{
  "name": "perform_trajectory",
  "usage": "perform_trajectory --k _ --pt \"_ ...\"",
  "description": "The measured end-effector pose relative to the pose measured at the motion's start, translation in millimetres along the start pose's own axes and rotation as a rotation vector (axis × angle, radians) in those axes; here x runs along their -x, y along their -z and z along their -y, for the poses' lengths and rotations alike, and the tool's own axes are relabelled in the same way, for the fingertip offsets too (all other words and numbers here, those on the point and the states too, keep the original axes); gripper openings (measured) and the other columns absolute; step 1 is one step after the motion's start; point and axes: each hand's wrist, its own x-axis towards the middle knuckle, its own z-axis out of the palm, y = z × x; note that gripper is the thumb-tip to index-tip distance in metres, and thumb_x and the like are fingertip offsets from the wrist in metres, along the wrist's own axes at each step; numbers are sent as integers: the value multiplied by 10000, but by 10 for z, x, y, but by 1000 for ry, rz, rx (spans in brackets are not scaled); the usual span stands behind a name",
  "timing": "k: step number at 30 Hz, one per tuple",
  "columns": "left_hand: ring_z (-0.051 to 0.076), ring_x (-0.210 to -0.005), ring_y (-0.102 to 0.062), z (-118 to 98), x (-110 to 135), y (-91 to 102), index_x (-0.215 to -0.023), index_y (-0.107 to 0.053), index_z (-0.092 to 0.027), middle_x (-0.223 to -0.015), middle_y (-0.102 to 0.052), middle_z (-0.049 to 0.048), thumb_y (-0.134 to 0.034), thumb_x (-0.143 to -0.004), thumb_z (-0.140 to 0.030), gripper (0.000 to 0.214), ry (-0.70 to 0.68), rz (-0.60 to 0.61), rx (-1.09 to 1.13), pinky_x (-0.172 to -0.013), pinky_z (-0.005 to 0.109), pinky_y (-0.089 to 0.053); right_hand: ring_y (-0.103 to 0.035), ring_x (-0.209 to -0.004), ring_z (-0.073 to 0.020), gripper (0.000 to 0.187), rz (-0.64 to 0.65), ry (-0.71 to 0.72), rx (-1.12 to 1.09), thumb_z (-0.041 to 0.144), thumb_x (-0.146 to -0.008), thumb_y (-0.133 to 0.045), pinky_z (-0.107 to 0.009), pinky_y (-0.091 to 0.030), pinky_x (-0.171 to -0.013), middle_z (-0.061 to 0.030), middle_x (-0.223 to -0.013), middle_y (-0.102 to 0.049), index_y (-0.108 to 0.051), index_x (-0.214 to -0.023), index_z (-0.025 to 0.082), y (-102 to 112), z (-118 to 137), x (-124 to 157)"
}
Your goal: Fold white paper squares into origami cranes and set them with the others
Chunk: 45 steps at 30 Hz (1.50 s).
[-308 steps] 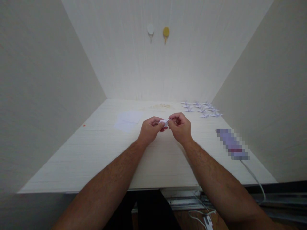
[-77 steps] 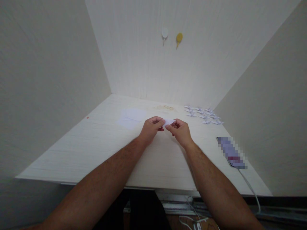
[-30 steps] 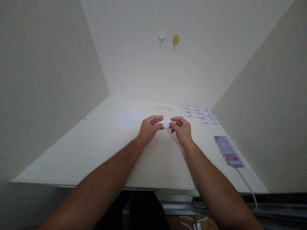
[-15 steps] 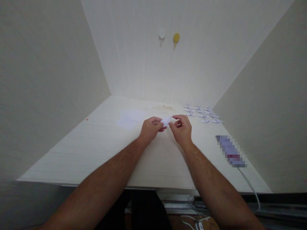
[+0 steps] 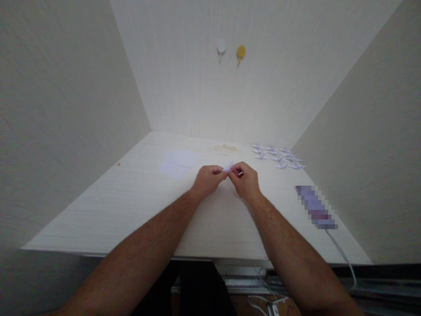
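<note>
Above the middle of the white table [image 5: 131, 210], a small folded piece of white paper [image 5: 228, 167] is pinched between my two hands. My left hand [image 5: 209, 180] grips its left side, thumb on top. On the near right side, the thumb and forefinger of my right hand [image 5: 244, 177] close on it. One pointed flap sticks up between the fingertips; the rest of the paper is hidden by my fingers. Several folded paper cranes [image 5: 279, 154] stand in a group at the back right. White paper sheets [image 5: 179, 161] lie flat to the left of my hands.
A pixelated flat device [image 5: 315, 206] with a cable [image 5: 342, 252] lies near the right edge. White and yellow hooks [image 5: 241, 52] hang on the back wall. Walls enclose the table on both sides. A small orange dot [image 5: 119, 164] is at the left edge.
My right hand has moved left and closed its fingers on the paper. The paper has turned from a flat-facing piece to a narrow shape with a raised point.
</note>
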Motion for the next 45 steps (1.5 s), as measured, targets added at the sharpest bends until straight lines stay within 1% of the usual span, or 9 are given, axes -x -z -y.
perform_trajectory --k 4,7,11,20,30,34,37,40,45 --pt "114 -536 -516 -2 -5 31 -633 -708 -161 -549 -597 -11 -625 -756 -372 258 -28 25 -30 -499 212 -340 -518 -609 -132 76 35 55 16 267 -791 -618 -264 -427 -581 -7 -712 -610 -654 -824 209 11 -3 6" --pt "114 -519 -527 5 -15 29 -636 -712 -153 -559 -625 11 -636 -747 -365 251 21 59 28 -509 216 -379 -518 -627 -134 59 25 134 32 242 -798 -618 -266 -425 -586 -17 -735 -606 -667 -805 210 23 -2 9" --pt "124 -508 -561 -2 -21 11 -628 -697 -147 -584 -659 47 -670 -709 -342 213 114 37 130 -502 224 -432 -536 -654 -141 64 -5 188 74 239 -810 -614 -271 -432 -594 -23 -763 -605 -654 -766 214 30 -13 12" --pt "156 -582 -637 -27 -3 -20 -628 -691 -132 -641 -696 87 -647 -700 -274 165 202 36 289 -560 260 -512 -607 -806 -169 125 59 321 67 218 -861 -579 -301 -491 -723 -37 -813 -658 -691 -810 232 53 -56 5" --pt "145 -588 -624 -71 2 -29 -663 -670 -117 -650 -679 63 -704 -648 -292 180 289 19 496 -591 273 -513 -623 -797 -142 170 23 394 -21 164 -844 -578 -244 -522 -611 -52 -878 -656 -729 -885 231 68 -75 2" --pt "129 -576 -603 -49 -15 -20 -655 -656 -121 -657 -672 54 -739 -625 -308 207 287 -16 505 -581 265 -507 -622 -764 -141 134 6 237 -127 218 -809 -606 -243 -523 -567 -56 -904 -648 -727 -867 216 40 -38 0" --pt "145 -649 -630 -35 -27 -19 -685 -670 -123 -708 -682 56 -726 -633 -284 178 274 -34 512 -630 276 -528 -599 -655 -135 177 -75 -92 -288 306 -760 -646 -253 -525 -505 -36 -810 -649 -686 -883 185 14 -4 -27" --pt "148 -693 -633 -37 -25 -25 -700 -681 -124 -734 -676 48 -729 -641 -290 182 256 -28 525 -682 297 -548 -562 -533 -125 215 -10 -348 -438 356 -718 -666 -239 -489 -430 3 -623 -609 -656 -811 163 19 27 -54" --pt "146 -672 -624 -37 -15 -38 -693 -669 -117 -710 -656 42 -747 -632 -301 209 248 -11 510 -675 310 -558 -500 -422 -89 197 94 -376 -482 334 -664 -710 -219 -432 -396 15 -542 -598 -636 -694 153 50 43 -52"
